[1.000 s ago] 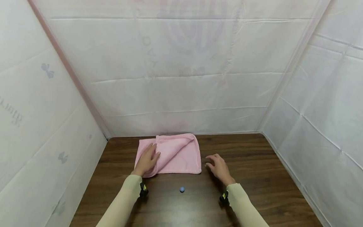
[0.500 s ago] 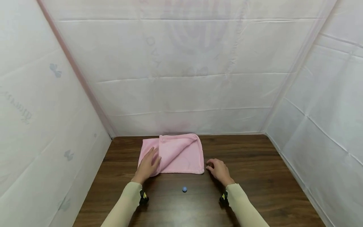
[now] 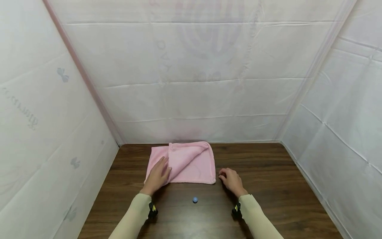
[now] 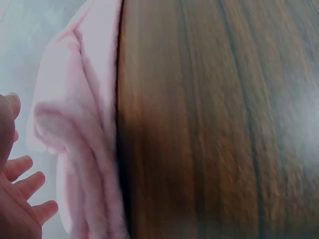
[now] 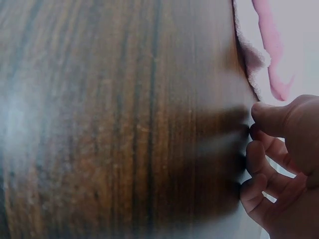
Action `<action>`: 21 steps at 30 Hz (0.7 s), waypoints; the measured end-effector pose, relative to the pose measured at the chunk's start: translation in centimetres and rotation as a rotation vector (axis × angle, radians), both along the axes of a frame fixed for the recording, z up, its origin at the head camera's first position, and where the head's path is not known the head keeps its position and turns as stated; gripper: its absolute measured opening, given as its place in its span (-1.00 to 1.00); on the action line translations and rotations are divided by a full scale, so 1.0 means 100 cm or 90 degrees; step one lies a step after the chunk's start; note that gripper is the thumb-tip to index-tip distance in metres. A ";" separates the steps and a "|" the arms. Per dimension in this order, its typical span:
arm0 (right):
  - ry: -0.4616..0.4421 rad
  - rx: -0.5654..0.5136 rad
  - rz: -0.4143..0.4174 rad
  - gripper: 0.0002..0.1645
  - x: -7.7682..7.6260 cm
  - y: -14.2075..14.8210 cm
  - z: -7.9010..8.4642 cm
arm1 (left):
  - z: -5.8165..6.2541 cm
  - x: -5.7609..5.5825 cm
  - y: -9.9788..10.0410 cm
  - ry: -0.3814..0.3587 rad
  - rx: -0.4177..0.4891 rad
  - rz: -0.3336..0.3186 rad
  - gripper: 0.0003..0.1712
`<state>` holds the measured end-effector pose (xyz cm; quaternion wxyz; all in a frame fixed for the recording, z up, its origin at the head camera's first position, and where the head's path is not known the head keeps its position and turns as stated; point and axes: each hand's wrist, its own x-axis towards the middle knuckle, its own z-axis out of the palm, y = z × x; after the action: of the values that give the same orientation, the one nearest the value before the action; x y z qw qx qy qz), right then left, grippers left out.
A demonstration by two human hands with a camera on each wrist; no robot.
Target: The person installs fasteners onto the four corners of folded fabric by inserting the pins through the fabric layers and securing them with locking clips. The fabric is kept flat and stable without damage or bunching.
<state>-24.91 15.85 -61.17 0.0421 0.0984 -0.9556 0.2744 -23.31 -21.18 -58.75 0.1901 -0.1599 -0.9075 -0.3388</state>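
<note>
A pink plush cloth [image 3: 197, 167] lies at the back of the table with its left part folded over in a diagonal roll. Over its left end is my left hand [image 3: 156, 176], fingers spread and relaxed. In the left wrist view the fingertips [image 4: 46, 211] stand apart from the cloth's soft folds [image 4: 82, 129]. To the right of the cloth, my right hand [image 3: 232, 181] holds nothing, its fingers loosely bent. The right wrist view has those fingers [image 5: 256, 157] low by the wood, close to the cloth's corner [image 5: 256, 69]. A small blue ball [image 3: 195, 199] sits in front of the cloth.
The dark wood table [image 3: 262, 186] meets a pale sheet wall [image 3: 194, 99] right behind the cloth. More sheeting rises along the left [image 3: 59, 149] and right [image 3: 337, 132] sides. Each wrist carries a small black device.
The head view has shifted slightly. My left hand has eased a little off the cloth's fold, its fingers less flat on it. My right hand's fingers have curled in more. Cloth and ball appear unmoved.
</note>
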 end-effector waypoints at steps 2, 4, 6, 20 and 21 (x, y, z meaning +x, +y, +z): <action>0.004 -0.007 -0.001 -0.90 0.001 0.001 0.000 | 0.002 0.000 0.007 0.016 -0.002 -0.010 -0.40; 0.009 -0.013 -0.002 -0.89 0.001 0.002 0.000 | 0.006 0.001 0.015 0.033 -0.006 -0.016 -0.40; 0.015 -0.019 -0.001 -0.89 0.001 0.003 0.000 | 0.010 0.002 0.024 0.053 -0.011 -0.025 -0.42; 0.065 -0.058 0.007 -0.90 0.001 0.007 0.000 | 0.019 0.008 0.088 0.071 -0.091 -0.158 -0.56; 0.064 -0.057 0.005 -0.89 0.002 0.007 0.001 | 0.019 0.008 0.091 0.062 -0.099 -0.175 -0.58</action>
<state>-24.75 16.59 -61.06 0.0934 0.1140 -0.9387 0.3117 -22.50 -12.04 -56.87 0.1727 -0.3128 -0.8902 -0.2825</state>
